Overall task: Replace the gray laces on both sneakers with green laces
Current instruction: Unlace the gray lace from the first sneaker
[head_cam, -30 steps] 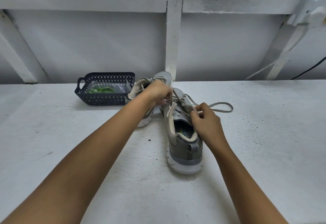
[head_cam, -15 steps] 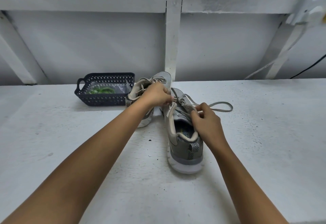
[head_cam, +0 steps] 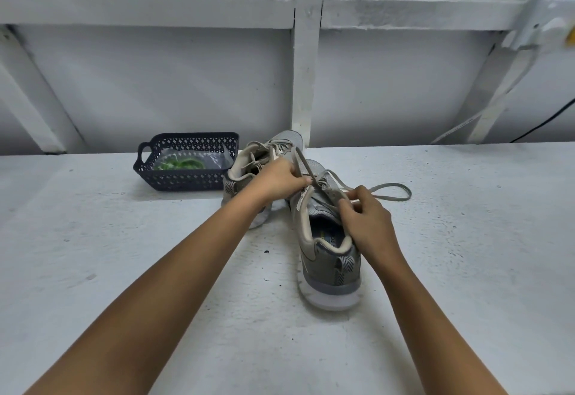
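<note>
Left hand (head_cam: 277, 180): fingers curled, thumb and forefinger pinching a strand of the gray lace (head_cam: 301, 162), which runs up and away from the fingertips

Right hand (head_cam: 370, 223): fingers curled over the right-hand eyelet edge of the near sneaker (head_cam: 329, 267), fingertips pressed together in a pinch; whether they hold lace or only the flap, I cannot tell

Near sneaker: upright on its sole, directly under the right hand, heel toward the person's wrist and toe pointing beyond the fingertips; the left hand's fingertips sit just over its left eyelet row

Gray lace, loose part: a long flat loop lies on the table (head_cam: 124, 254) just beyond and to the outer side of the right hand's knuckles

Far sneaker (head_cam: 286, 142): behind the left hand, partly hidden by it, its own gray lace threaded in

Basket (head_cam: 193, 137): dark, perforated, to the outer side of the left hand and a little beyond it, just beside the far sneaker

Green laces (head_cam: 177, 164): inside the basket, in a clear bag (head_cam: 217, 159), well apart from both hands

Forearms: bare, reaching in from the near edge, the hands close together over the near sneaker's tongue
</note>
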Demonstrator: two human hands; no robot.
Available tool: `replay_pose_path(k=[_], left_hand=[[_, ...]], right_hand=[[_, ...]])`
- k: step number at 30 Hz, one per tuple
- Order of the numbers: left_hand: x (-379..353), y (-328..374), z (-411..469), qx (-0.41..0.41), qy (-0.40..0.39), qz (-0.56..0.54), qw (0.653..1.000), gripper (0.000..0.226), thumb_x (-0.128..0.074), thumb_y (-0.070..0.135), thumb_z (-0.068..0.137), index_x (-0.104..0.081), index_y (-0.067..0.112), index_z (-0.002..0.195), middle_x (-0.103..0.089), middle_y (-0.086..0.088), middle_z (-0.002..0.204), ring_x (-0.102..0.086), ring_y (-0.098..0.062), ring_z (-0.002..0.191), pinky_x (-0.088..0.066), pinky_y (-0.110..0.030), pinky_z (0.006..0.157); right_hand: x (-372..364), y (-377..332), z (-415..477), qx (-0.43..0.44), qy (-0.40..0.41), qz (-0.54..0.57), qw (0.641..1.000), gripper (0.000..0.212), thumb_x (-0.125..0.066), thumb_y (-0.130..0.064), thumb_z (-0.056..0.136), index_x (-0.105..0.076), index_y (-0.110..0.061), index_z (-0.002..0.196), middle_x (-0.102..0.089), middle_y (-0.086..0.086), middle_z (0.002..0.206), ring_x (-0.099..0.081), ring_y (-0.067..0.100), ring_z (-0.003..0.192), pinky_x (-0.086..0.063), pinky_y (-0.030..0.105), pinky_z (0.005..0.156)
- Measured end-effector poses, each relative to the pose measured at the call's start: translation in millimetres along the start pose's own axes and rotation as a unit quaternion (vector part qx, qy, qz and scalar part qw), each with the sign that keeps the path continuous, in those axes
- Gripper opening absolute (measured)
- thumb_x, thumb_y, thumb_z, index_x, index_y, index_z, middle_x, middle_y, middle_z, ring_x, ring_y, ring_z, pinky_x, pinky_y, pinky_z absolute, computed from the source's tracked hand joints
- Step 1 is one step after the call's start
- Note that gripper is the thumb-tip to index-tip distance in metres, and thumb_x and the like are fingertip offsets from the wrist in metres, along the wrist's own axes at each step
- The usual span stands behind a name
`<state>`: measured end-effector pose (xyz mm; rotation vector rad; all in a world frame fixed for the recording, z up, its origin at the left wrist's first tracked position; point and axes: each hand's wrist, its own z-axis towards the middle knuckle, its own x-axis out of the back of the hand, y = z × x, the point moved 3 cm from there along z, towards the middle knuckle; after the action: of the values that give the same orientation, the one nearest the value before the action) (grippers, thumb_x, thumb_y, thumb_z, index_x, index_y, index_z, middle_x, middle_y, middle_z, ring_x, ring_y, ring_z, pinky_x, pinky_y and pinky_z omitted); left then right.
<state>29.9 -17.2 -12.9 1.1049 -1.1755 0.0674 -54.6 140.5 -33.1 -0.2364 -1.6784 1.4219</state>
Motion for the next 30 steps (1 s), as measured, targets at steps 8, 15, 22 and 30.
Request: replay_pose_path(k=[8, 15, 22, 30], left_hand=[[8.3, 2.0, 0.2, 0.069, 0.101, -0.394, 0.911, 0.028, -0.046, 0.011, 0.099, -0.052, 0.005, 0.072, -0.056, -0.009, 0.067, -0.057, -0.005, 0.041, -0.051, -0.019, 0.048], [-3.5, -0.3, -1.5, 0.022, 0.103, -0.281, 0.954, 0.01, -0.057, 0.013, 0.093, -0.05, 0.013, 0.086, -0.064, -0.011, 0.092, -0.061, -0.018, 0.078, -0.054, -0.038, 0.077], [-2.2, 3.0, -7.6, -0.084, 0.018, 0.134, 0.987, 0.023, -0.051, 0.007, 0.09, -0.068, 0.006, 0.105, -0.067, -0.011, 0.108, -0.06, -0.024, 0.099, -0.048, -0.031, 0.083], [29.2, 3.3, -4.7, -0.076, 0.248, 0.143, 0.955, 0.018, -0.042, 0.006, 0.094, -0.055, -0.002, 0.104, -0.056, -0.017, 0.108, -0.053, -0.03, 0.098, -0.037, -0.032, 0.078]], right_hand=[[0.6, 0.3, -0.8, 0.0, 0.002, 0.006, 1.0, 0.012, -0.051, -0.027, 0.092, -0.057, -0.017, 0.091, -0.063, -0.002, 0.082, -0.054, 0.007, 0.067, -0.039, 0.018, 0.059], [0.0, -0.3, -1.0, 0.001, 0.002, 0.006, 1.0, 0.012, -0.051, -0.027, 0.091, -0.057, -0.017, 0.092, -0.065, -0.001, 0.083, -0.056, 0.011, 0.07, -0.04, 0.019, 0.061], [0.0, 0.5, -0.8, 0.002, 0.0, 0.004, 1.0, 0.012, -0.051, -0.027, 0.091, -0.058, -0.017, 0.093, -0.065, 0.0, 0.085, -0.057, 0.012, 0.073, -0.041, 0.02, 0.062], [-0.3, 1.4, 0.0, 0.006, 0.001, 0.001, 1.0, 0.012, -0.051, -0.027, 0.092, -0.058, -0.017, 0.093, -0.065, 0.0, 0.085, -0.057, 0.009, 0.071, -0.04, 0.018, 0.062]])
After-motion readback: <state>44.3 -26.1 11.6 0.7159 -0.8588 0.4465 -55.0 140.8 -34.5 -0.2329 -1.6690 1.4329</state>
